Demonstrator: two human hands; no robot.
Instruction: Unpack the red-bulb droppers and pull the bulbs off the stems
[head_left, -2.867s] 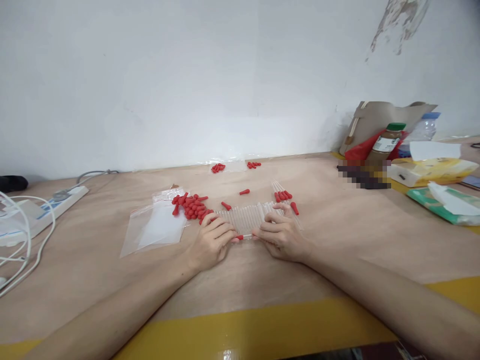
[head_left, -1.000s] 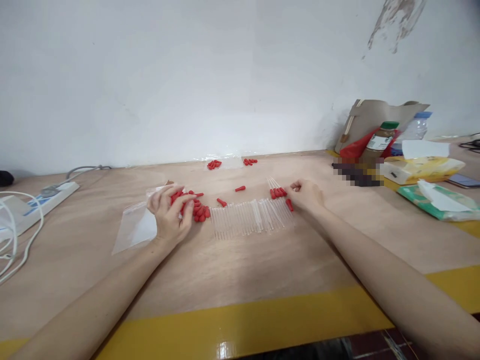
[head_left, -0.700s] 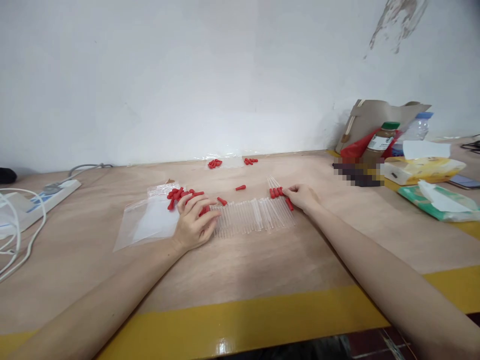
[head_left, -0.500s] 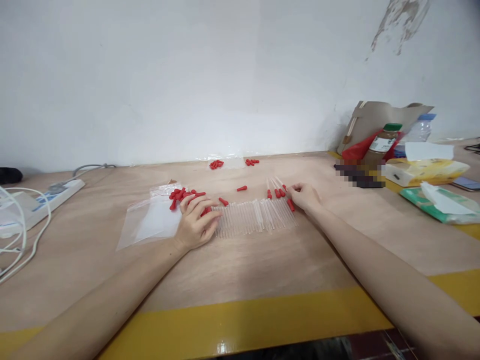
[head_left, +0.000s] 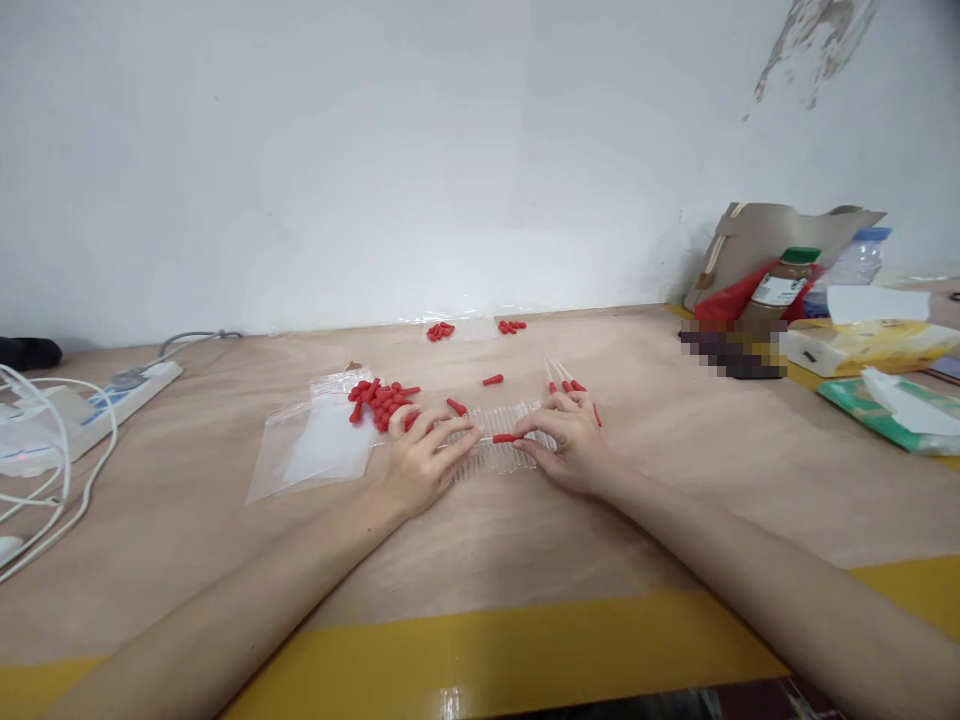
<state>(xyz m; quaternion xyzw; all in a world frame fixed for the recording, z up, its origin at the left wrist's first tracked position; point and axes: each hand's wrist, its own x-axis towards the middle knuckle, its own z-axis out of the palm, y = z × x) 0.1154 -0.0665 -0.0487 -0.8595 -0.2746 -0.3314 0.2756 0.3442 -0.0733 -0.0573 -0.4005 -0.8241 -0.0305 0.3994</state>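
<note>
My left hand is closed in a pinch on a thin clear dropper tube, mostly hidden by the fingers. My right hand pinches a red rubber dropper bulb by one end. The bulb lies level, its other end meeting the tube between both hands; how far the tube is in it I cannot tell. Below them, a row of clear tubes lies side by side on the table, partly covered by my hands. Beyond my left hand is a pile of red bulbs. Several tubes with bulbs fitted lie behind my right hand.
Clear plastic bags lie left of the pile. Single bulbs and small groups lie farther back near the wall. A power strip with white cables is at left. A bottle and tissue packs stand at right.
My right hand has come left and toward me from beside the fitted droppers, and now holds a red bulb over the tubes. My left hand has shifted right, pinching a tube.
</note>
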